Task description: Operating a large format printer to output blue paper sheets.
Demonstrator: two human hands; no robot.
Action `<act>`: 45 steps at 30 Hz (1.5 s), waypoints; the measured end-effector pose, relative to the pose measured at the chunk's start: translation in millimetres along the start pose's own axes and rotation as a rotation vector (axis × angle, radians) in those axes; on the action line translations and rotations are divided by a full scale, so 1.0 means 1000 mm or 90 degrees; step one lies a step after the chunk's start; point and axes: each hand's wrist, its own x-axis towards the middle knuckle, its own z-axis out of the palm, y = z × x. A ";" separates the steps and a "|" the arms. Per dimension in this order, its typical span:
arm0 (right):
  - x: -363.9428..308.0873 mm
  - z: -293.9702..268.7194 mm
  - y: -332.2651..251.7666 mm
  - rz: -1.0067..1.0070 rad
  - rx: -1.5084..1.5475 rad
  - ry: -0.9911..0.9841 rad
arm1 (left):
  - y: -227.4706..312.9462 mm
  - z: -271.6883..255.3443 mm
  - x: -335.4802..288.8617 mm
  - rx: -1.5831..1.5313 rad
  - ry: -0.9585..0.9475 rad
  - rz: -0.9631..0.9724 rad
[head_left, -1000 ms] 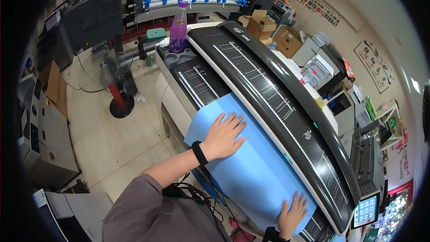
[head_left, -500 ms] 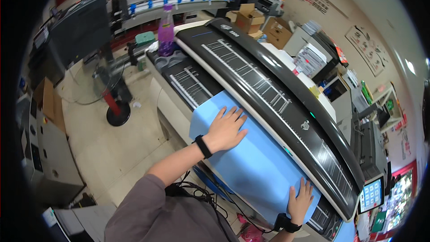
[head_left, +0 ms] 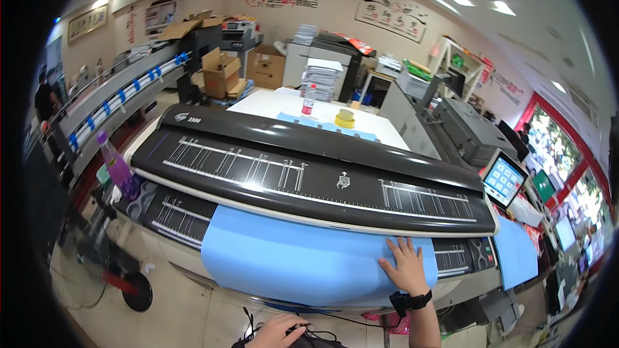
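A large blue sheet (head_left: 284, 254) lies on the front feed tray of a wide black-topped scanner (head_left: 258, 177), its far edge along the slot under the cover. My right hand (head_left: 407, 267) rests flat on the sheet's right part, fingers spread toward the slot, a black band on the wrist. Down at the lower edge, away from the sheet, is my left hand (head_left: 277, 332); its fingers are loosely apart and hold nothing I can see. Black cables (head_left: 316, 334) lie beside it. The sheet's near edge curves down over the tray's front.
A purple bottle (head_left: 116, 166) stands at the scanner's left end. A lit touchscreen (head_left: 504, 179) is at its right end, above another blue sheet (head_left: 516, 254). Behind are a white table (head_left: 258, 108) with a clear bottle (head_left: 309, 100) and a yellow tape roll (head_left: 345, 118), plus cardboard boxes (head_left: 221, 72).
My left hand has left the sheet and dropped to the lower edge. My right hand stays on the sheet's right part. The view has turned to the right and up.
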 end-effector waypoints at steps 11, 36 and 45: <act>0.004 -0.003 -0.024 0.045 -0.049 0.040 | -0.012 -0.017 -0.012 -0.013 -0.094 -0.001; -0.309 0.084 -0.028 0.219 0.252 -0.194 | 0.029 0.131 0.009 -0.033 -0.412 0.171; -0.447 0.051 0.113 0.390 0.175 -0.135 | 0.109 0.323 -0.007 0.021 -0.685 0.343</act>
